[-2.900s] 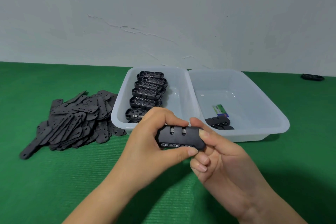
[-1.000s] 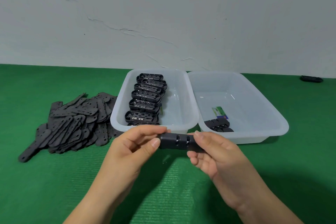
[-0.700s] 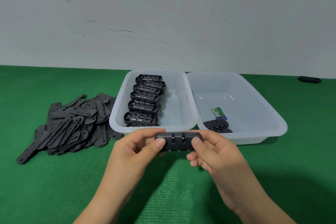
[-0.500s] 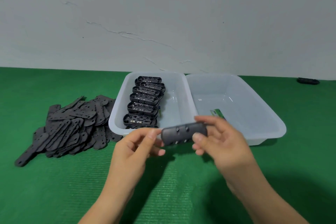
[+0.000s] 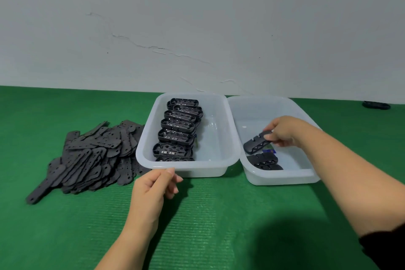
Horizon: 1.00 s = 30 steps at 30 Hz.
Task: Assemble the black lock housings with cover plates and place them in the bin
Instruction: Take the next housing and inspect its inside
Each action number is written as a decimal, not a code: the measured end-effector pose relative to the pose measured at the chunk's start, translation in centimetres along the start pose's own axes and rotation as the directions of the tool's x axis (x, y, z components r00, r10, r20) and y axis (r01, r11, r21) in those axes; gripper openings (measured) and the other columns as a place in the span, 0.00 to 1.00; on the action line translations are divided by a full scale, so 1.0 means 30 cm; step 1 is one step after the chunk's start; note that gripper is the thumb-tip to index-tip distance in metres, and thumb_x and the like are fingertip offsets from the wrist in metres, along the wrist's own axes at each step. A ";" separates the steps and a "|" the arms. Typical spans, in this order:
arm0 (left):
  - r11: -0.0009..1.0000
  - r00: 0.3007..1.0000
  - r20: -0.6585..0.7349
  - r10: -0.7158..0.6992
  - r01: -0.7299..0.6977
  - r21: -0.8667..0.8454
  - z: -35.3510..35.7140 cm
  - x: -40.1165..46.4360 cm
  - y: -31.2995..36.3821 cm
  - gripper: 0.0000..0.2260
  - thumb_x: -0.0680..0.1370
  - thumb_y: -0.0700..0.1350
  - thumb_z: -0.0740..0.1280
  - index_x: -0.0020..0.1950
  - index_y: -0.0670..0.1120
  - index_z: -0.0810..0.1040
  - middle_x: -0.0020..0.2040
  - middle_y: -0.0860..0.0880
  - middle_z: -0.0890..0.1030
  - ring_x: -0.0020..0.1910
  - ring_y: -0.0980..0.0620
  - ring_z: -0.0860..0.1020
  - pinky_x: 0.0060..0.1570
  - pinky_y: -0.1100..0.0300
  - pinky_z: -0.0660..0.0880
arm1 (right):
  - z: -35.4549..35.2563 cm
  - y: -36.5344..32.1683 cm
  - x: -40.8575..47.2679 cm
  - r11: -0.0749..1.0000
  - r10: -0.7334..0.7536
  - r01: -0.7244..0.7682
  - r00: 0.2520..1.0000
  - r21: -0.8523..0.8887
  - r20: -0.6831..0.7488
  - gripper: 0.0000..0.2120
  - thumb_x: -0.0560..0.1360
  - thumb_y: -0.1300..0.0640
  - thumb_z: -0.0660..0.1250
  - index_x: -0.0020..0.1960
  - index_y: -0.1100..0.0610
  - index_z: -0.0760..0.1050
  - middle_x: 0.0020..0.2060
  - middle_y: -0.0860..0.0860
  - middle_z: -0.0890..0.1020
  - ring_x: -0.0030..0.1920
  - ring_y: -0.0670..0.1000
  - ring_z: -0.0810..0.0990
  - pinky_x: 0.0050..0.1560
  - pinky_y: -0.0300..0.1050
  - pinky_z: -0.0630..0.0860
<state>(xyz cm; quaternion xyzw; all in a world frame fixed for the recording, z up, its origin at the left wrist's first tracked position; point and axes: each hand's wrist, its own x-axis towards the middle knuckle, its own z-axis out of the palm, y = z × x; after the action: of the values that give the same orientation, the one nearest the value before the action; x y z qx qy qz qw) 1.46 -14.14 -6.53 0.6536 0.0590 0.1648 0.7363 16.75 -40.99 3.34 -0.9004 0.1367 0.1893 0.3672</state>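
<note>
Black assembled lock (image 5: pixel 256 144) pinched in right hand (image 5: pixel 282 130) fingers above right bin (image 5: pixel 282 176); left hand (image 5: pixel 153 188) loosely curled, empty.

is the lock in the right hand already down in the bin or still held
Still held. The right hand pinches the assembled lock inside the right bin, tilted above the finished locks on its floor.

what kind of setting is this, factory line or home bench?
Likely a small manual assembly station: a green mat, a loose pile of cover plates, and two plastic bins sorting open housings from finished locks.
</note>
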 end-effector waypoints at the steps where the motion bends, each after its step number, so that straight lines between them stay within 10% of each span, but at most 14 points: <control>1: 1.000 1.000 -0.004 -0.007 0.007 -0.020 0.001 0.001 0.001 0.17 0.77 0.42 0.63 0.30 0.43 0.81 0.23 0.48 0.75 0.24 0.56 0.70 0.26 0.69 0.68 | 0.005 0.004 0.001 0.997 0.028 -0.023 0.998 -0.074 0.057 0.11 0.77 0.66 0.62 0.59 0.64 0.75 0.43 0.59 0.77 0.36 0.51 0.71 0.40 0.41 0.72; 8: 0.995 0.999 -0.002 -0.052 0.052 -0.088 -0.002 0.012 -0.007 0.21 0.77 0.51 0.60 0.31 0.42 0.82 0.24 0.46 0.75 0.22 0.55 0.69 0.26 0.68 0.69 | 0.042 -0.022 -0.010 0.825 -0.028 0.000 0.999 -0.566 -0.040 0.19 0.73 0.54 0.70 0.62 0.59 0.75 0.60 0.57 0.78 0.57 0.57 0.77 0.57 0.49 0.74; 12: 0.994 0.998 -0.010 -0.056 0.055 -0.094 -0.001 0.013 -0.008 0.21 0.75 0.53 0.61 0.32 0.42 0.82 0.24 0.46 0.75 0.22 0.55 0.69 0.25 0.68 0.69 | 0.101 -0.114 -0.068 0.868 -0.399 0.232 0.851 -0.438 -0.341 0.08 0.74 0.53 0.66 0.51 0.54 0.79 0.50 0.51 0.82 0.52 0.55 0.78 0.50 0.46 0.76; 16: 0.990 0.998 -0.026 -0.055 0.051 -0.131 0.000 0.013 -0.004 0.20 0.75 0.53 0.61 0.34 0.40 0.82 0.24 0.44 0.75 0.21 0.54 0.69 0.24 0.68 0.68 | 0.231 -0.224 -0.147 0.748 -0.641 0.536 0.736 -0.391 -0.217 0.08 0.72 0.47 0.69 0.46 0.51 0.80 0.44 0.48 0.81 0.47 0.51 0.78 0.48 0.47 0.76; 30: 0.984 0.997 -0.049 -0.067 0.057 -0.170 0.002 0.022 -0.010 0.21 0.79 0.48 0.59 0.34 0.39 0.82 0.24 0.43 0.75 0.22 0.54 0.69 0.25 0.67 0.68 | 0.411 -0.362 -0.075 0.830 -0.431 0.355 0.898 -0.430 -0.092 0.22 0.64 0.38 0.73 0.42 0.54 0.72 0.38 0.49 0.77 0.38 0.51 0.76 0.32 0.41 0.68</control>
<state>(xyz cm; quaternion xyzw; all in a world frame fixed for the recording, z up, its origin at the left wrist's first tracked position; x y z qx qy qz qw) 2.14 -14.01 -6.72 0.5821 0.0854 0.1640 0.7918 15.96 -24.44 2.85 -0.9785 -0.0606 0.0491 0.1908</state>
